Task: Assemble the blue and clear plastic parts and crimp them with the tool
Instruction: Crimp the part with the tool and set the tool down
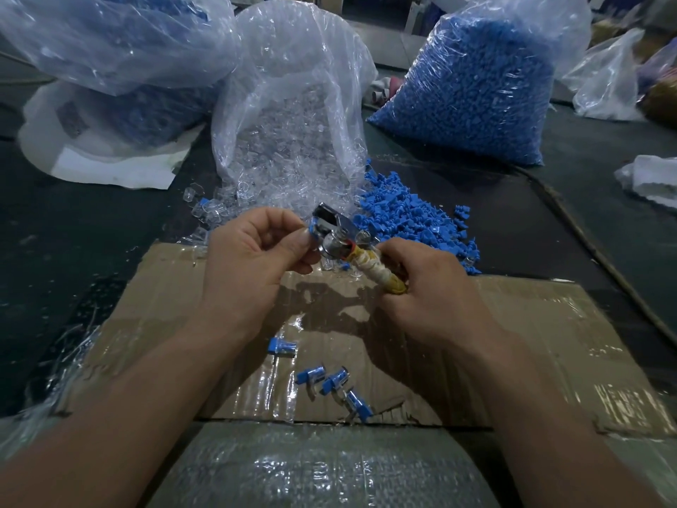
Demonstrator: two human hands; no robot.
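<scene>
While gripping the yellow-and-white cloth-wrapped handle point(377, 270) of the chrome crimping tool point(335, 238) in the curled fingers point(397, 253) of the right hand point(425, 287), pinched the small blue and clear plastic part point(314, 229) between thumb and forefinger of the left hand point(252, 251). Held that part against the tool's jaws, at the far-left end of the head; could not tell whether fully seated. Slanted the tool's long axis from near right to far left, which put the part just beside the left fingertips, well apart from the right hand. Judged the squeeze to fall to the right hand, the left only steadying. Had four assembled blue-and-clear pieces point(331, 381) lying nearer on the taped brown cardboard sheet point(513, 324), with loose blue plastic parts point(410, 214) heaped farther right on the dark counter point(91, 232).
</scene>
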